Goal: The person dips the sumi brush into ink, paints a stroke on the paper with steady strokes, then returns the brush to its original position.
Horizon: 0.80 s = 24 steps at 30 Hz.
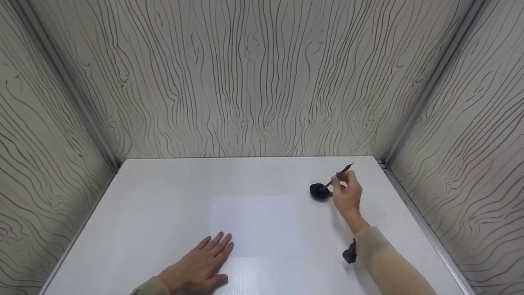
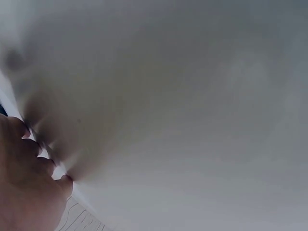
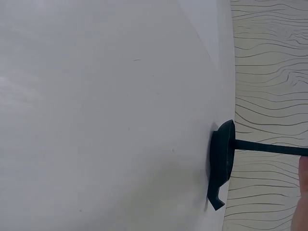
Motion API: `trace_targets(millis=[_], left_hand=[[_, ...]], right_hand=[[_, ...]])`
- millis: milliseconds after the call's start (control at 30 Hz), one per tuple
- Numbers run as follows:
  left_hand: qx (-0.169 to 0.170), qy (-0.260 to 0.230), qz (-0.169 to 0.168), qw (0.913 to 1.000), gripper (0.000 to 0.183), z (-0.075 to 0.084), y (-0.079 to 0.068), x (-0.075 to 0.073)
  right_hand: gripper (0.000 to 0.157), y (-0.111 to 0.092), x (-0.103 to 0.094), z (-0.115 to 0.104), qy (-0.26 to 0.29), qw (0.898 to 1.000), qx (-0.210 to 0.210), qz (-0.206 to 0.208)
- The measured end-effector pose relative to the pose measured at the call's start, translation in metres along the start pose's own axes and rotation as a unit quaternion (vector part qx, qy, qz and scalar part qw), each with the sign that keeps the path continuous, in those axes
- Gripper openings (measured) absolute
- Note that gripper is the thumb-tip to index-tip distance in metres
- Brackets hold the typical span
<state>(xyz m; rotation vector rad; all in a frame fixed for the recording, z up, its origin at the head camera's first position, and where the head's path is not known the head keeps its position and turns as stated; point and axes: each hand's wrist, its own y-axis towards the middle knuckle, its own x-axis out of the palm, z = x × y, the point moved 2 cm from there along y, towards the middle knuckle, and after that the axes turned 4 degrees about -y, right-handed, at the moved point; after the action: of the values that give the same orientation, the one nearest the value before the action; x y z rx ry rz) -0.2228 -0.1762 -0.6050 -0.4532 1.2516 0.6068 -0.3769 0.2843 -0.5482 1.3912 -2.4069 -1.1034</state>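
Note:
In the head view my right hand (image 1: 347,197) pinches a slim dark brush (image 1: 347,167) between thumb and fingers. Slanting down to the left, the brush has its lower end inside a small round black dish (image 1: 317,191). The right wrist view shows the dish (image 3: 221,154) from the side, with a short bent handle, and the brush shaft (image 3: 269,147) rising from its bowl. A white sheet of paper (image 1: 258,225) lies on the table, left of the dish. My left hand (image 1: 200,264) rests palm down with straight fingers, its fingertips at the paper's lower left edge.
The white tabletop (image 1: 163,192) reaches back to a wall panel (image 1: 254,82) with a wood-grain pattern. Similar panels stand at the left and right, with grey metal strips along the corners. A black device (image 1: 349,253) sits at my right wrist.

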Motion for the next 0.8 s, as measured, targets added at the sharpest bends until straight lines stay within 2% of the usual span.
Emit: trace_targets(millis=[133,233,333,467,600,800], left_hand=[[-0.001,0.005,-0.003,1.0,0.081,-0.001,0.001,0.001],[0.005,0.008,0.001,1.0,0.081,-0.002,0.001,0.002],[0.005,0.006,0.002,1.0,0.08,-0.002,0.001,0.002],[-0.003,0.001,-0.002,1.0,0.081,-0.001,0.0,0.002],[-0.003,0.0,-0.003,1.0,0.081,0.0,0.0,0.001],[-0.009,-0.015,-0.012,0.9998,0.081,0.001,0.001,-0.001]], right_hand=[[0.014,0.007,-0.013,-0.019,0.009,0.996,0.088,0.03],[0.018,0.014,-0.021,-0.016,0.033,0.989,0.137,0.054],[0.02,0.021,-0.021,0.003,0.055,0.98,0.173,0.082],[0.017,0.023,-0.02,0.013,0.067,0.971,0.203,0.105],[0.016,0.018,-0.02,0.022,0.051,0.966,0.23,0.104],[0.017,0.014,-0.024,0.031,0.021,0.964,0.245,0.104]])
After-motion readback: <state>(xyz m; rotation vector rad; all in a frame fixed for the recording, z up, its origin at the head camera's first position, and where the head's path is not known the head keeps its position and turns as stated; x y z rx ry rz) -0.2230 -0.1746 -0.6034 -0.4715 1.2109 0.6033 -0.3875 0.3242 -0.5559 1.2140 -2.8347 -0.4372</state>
